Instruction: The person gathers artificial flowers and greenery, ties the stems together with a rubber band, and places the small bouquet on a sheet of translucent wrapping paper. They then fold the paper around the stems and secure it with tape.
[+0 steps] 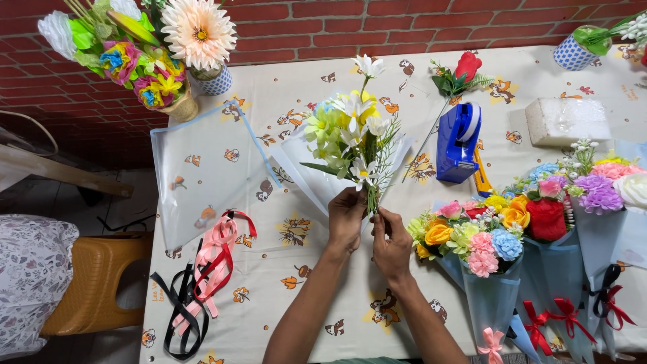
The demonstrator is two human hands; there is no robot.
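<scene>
Far left, a yellow plastic stool (94,280) beside the table (317,310), cloth printed with small cartoon animals. Top left corner, a pot of paper flowers (145,64) and a big peach daisy (199,30) in a dotted cup. Below, a clear wrapping sheet (199,175) lies flat, then a bunch of ribbons (202,276), pink, red and black, near the front edge. Centre: left hand (346,219) closed around the stems of a small bouquet (350,135) of white and yellow-green artificial flowers, fingers clamped on the stem bundle; bouquet held upright over a second clear sheet, heads pointing away from the person. Right hand (391,246) just beside, fingertips pinched together on the lower stem ends, touching the left hand. Right of that, a single red rose (465,67) lies on the cloth, a blue tape dispenser (458,141) near it, a white foam block (566,121) further right. Bottom right, finished wrapped bouquets (512,236) in blue paper with ribbon bows.
</scene>
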